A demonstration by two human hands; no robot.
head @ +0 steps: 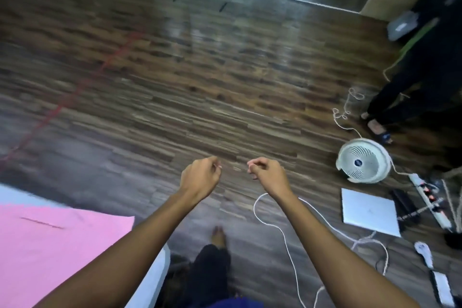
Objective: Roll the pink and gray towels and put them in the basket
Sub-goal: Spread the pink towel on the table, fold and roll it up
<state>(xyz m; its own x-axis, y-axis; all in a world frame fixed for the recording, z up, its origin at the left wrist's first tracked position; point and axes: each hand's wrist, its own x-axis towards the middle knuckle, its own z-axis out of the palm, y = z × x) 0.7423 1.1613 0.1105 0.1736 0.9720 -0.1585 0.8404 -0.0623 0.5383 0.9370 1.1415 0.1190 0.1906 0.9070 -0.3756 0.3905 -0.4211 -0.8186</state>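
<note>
Cord [254, 209] trails white across the wood floor [175, 82], just right of the person's near foot [218, 234]. A step toward the towel could snag it and perhaps tug the fan [363, 160] at the right. The left hand [200, 175] and right hand [268, 175] are held out over the floor, fingers curled, with nothing visible in them. The pink towel [50, 245] lies flat at near left on a white surface [155, 275], well apart from both hands. The gray towel and basket are out of view.
</note>
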